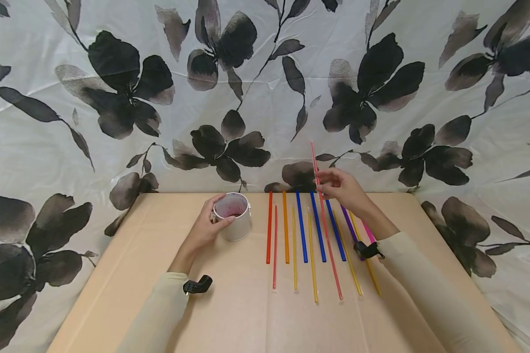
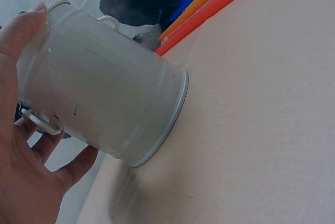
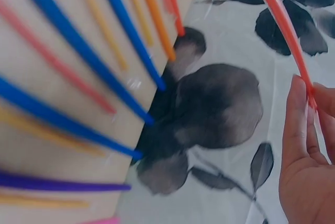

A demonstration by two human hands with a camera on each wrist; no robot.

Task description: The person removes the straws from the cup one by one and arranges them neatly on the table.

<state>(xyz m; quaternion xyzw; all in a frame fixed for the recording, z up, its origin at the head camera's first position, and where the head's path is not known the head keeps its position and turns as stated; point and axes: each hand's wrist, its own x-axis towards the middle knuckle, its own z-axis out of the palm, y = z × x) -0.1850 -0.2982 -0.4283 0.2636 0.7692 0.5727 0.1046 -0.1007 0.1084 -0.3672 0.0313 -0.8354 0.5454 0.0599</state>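
My left hand (image 1: 206, 224) holds a small white pail (image 1: 239, 228) by its side, its mouth facing up and reddish stains inside. In the left wrist view the thumb lies at the pail's (image 2: 110, 82) rim and the fingers go round its wall; I cannot tell whether its base touches the table. My right hand (image 1: 345, 192) pinches a thin red straw (image 1: 314, 156), raised near the table's far edge. In the right wrist view this straw (image 3: 282, 25) sticks up from between thumb and fingers. Beneath that hand lies a row of straws, among them a blue straw (image 1: 302, 235).
Right of the pail lie a thick red straw (image 1: 269, 230), an orange straw (image 1: 285, 230) and several thin yellow straws. A purple straw (image 1: 349, 223) and a pink straw (image 1: 368, 231) are partly hidden by the right arm. Flowered cloth (image 1: 291, 98) hangs behind the wooden table (image 1: 229, 314).
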